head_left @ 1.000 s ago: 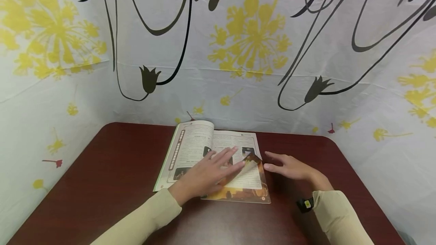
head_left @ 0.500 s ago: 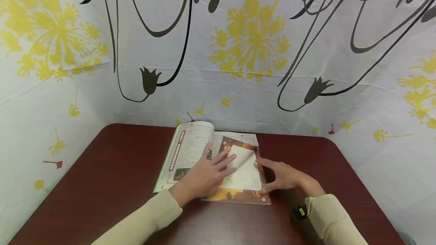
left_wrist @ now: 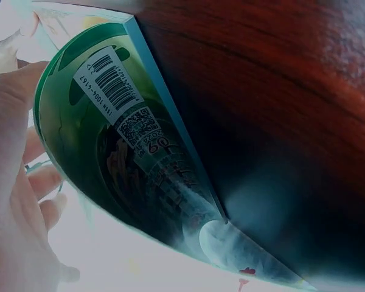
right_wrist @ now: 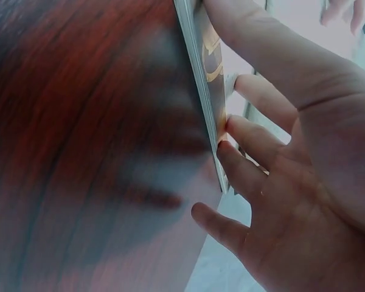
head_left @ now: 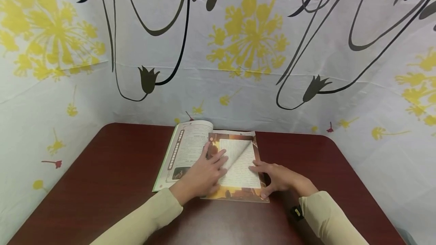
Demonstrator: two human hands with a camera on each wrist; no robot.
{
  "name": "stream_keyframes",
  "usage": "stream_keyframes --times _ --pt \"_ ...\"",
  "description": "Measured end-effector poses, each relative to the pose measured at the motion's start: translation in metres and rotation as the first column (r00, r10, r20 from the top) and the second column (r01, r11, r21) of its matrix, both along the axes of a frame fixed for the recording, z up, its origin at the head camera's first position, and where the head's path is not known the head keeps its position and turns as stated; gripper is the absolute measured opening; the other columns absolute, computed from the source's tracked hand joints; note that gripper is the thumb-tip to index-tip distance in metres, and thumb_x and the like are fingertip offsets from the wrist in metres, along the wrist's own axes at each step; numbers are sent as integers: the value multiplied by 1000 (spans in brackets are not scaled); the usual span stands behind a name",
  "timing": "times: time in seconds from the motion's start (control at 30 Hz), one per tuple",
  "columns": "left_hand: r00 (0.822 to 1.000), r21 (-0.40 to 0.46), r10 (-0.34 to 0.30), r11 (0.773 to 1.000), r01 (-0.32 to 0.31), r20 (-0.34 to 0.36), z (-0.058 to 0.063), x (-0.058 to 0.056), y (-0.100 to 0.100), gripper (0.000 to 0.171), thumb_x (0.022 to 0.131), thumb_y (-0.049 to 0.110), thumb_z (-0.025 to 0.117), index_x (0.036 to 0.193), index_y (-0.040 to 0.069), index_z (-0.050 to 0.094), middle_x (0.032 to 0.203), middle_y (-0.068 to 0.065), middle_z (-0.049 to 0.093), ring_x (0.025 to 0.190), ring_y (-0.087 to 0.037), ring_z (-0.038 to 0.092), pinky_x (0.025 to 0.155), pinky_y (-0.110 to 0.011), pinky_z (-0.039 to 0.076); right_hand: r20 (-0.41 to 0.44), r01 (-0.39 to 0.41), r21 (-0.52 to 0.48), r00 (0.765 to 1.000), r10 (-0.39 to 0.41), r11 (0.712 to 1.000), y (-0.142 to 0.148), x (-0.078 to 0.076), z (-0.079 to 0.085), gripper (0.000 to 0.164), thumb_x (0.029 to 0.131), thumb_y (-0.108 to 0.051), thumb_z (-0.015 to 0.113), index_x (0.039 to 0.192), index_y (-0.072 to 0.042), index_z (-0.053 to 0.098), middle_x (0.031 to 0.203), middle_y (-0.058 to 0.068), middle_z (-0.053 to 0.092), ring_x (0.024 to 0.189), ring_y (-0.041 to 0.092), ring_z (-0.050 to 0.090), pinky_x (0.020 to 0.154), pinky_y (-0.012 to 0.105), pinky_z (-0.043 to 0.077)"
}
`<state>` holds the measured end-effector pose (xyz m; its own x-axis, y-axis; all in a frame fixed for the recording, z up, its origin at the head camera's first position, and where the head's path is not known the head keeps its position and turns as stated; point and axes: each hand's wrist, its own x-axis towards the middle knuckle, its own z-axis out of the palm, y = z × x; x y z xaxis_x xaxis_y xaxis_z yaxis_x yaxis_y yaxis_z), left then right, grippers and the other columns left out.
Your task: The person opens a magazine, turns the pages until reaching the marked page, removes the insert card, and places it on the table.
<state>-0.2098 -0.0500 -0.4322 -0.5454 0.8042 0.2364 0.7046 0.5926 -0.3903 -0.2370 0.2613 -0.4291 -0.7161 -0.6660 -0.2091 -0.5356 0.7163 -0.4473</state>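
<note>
An open magazine (head_left: 235,194) lies on the table. One orange-bordered page (head_left: 231,149) is partly lifted and curls over toward the left. My left hand (head_left: 201,177) is spread across the left side of that page, fingers extended. In the left wrist view the green back cover (left_wrist: 91,67), with a barcode label, bows up from the table beside my left hand (left_wrist: 15,194). My right hand (head_left: 284,179) touches the magazine's right margin with fingers apart. In the right wrist view its fingertips (right_wrist: 231,125) meet the stacked page edge; the little finger is off it.
The dark red-brown table (head_left: 112,169) extends around the magazine on both sides and in front. A patterned white cloth (head_left: 238,105) hangs behind the table's back edge. A black device (head_left: 297,213) is strapped at my right wrist.
The orange-bordered page has swung left and unfurled more under my left hand. My right hand has moved left and nearer to me, onto the magazine's right margin.
</note>
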Motion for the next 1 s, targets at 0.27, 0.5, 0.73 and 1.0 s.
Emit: stream_keyframes --times 0.27,0.5,0.73,1.0 --pt "999 2 37 999 -37 -3 0 0 1 40 77 44 74 109 20 70 141 -5 55 142 -28 38 109 -72 19 21 9 1 1000 -9 1000 -1 0 1 97 68 -47 85 149 -7 47 159 22 29 142 47 31 104 66 33" --pt "997 -51 76 996 -76 8 2 1 3 25 75 37 70 91 19 74 141 -4 56 143 -25 37 110 -70 19 16 25 23 1000 -25 999 -4 0 3 98 68 -46 86 149 -8 47 159 20 30 142 46 30 104 66 33" --pt "991 -78 134 988 -133 9 2 1 3 19 74 37 66 71 18 69 129 -2 62 140 -25 40 109 -69 22 14 26 22 1000 -27 999 -3 0 2 99 67 -48 86 149 -8 47 159 19 30 143 45 30 104 66 32" --pt "984 -49 167 985 -164 57 1 0 1 21 75 38 65 67 19 65 115 -2 66 137 -26 42 107 -72 23 4 27 20 1000 -27 999 -2 0 0 99 66 -49 86 149 -9 47 159 18 30 143 45 31 104 67 32"
